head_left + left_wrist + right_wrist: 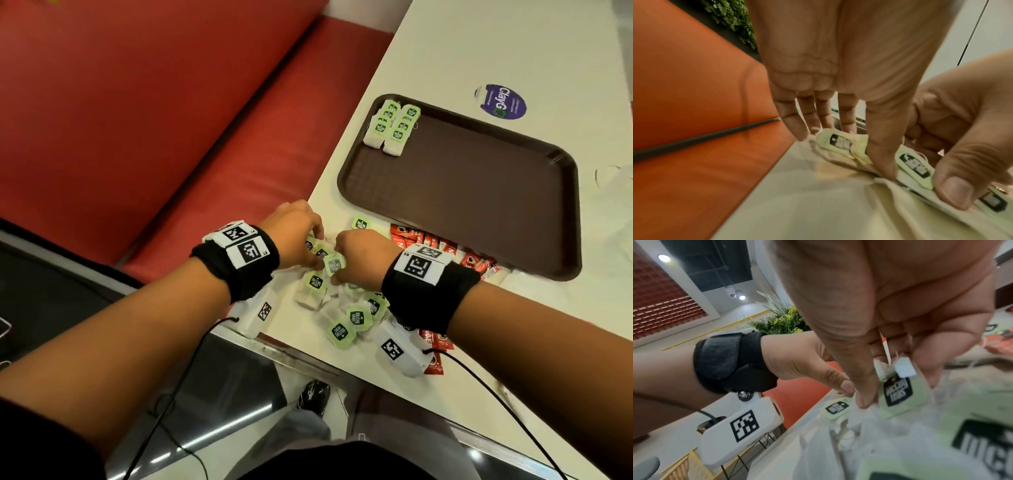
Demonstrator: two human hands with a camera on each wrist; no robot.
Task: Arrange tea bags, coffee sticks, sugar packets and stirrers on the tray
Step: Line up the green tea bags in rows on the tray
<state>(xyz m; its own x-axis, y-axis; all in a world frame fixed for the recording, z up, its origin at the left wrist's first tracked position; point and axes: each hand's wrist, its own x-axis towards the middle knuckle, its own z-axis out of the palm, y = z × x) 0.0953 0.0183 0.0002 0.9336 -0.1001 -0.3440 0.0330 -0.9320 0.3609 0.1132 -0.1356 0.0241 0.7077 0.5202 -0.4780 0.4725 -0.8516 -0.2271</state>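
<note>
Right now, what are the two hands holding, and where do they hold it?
Both pinch tea bags from the loose pile: left hand at the paper edge, right hand near a bag's top by its tag.

A red padded bench (144, 113) fills the left and far side of the head view, its cushions parted by a dark seam, and a pale table (513, 51) runs along its right edge. Near, below the table edge, lies a glossy grey floor (219, 411) catching streaks of light. The right wrist view shows a red gridded wall panel (659, 305), round ceiling lights (663, 258), and a green plant with yellow flowers (781, 321).
</note>
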